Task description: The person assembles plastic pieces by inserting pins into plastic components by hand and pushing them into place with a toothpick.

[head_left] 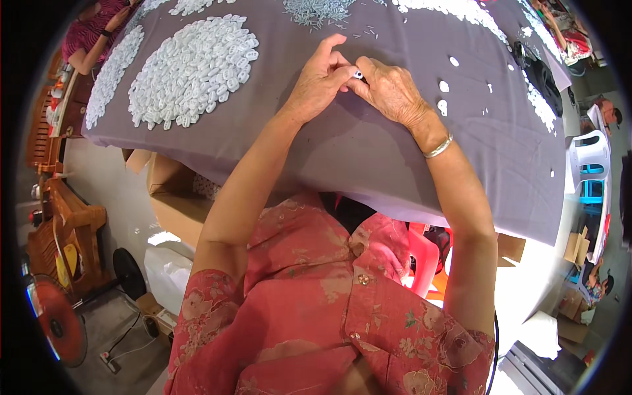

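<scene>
Over the cloth-covered table, my left hand (317, 84) and my right hand (394, 91) meet at the fingertips. Between them is a small white plastic piece (357, 74) with a dark spot on it. Left thumb and finger pinch one side of the piece, with the index finger raised. The right fingers curl over its other side, hiding most of it. To the left of my hands lies a wide heap of white oval plastic pieces (191, 72) with dark marks. Beyond them spreads a pile of small grey metal pins or screws (319, 10).
Loose white pieces (444, 86) lie right of my hands on the grey cloth (368, 161). A black bag-like item (540, 76) rests near the right edge. Open cardboard boxes (178, 197) stand below the table, with a fan (58, 319) at lower left. Another person (89, 39) sits far left.
</scene>
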Available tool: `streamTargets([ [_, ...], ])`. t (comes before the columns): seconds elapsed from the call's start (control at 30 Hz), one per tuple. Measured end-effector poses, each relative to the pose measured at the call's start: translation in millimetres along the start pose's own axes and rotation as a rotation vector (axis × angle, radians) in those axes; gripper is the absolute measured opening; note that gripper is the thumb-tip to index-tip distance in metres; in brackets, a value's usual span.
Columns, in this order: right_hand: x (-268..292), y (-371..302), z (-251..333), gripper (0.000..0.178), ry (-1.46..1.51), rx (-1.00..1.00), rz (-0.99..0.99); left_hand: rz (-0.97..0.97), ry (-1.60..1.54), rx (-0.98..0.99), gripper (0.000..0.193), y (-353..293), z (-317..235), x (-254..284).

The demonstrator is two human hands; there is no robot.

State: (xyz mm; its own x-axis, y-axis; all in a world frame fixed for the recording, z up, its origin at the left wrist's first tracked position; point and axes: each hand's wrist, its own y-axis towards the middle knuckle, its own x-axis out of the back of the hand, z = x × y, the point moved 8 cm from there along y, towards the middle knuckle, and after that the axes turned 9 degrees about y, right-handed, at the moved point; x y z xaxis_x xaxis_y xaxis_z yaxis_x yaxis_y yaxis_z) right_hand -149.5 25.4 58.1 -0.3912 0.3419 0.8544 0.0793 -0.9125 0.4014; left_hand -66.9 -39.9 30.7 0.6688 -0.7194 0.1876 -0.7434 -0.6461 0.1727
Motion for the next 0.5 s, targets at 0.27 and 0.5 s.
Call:
streamTargets([
  [0.27, 0.0, -0.1, -0.9, 0.036, 0.022, 0.048, -0.018, -0.029, 0.003, -0.011, 0.055, 0.2, 8.6, -0.4],
  [0.5, 2.6, -1.7, 0.4, 0.035, 0.036, 0.028, -0.001, -0.060, -0.028, 0.024, 0.057, -0.8, 10.4, -0.9],
])
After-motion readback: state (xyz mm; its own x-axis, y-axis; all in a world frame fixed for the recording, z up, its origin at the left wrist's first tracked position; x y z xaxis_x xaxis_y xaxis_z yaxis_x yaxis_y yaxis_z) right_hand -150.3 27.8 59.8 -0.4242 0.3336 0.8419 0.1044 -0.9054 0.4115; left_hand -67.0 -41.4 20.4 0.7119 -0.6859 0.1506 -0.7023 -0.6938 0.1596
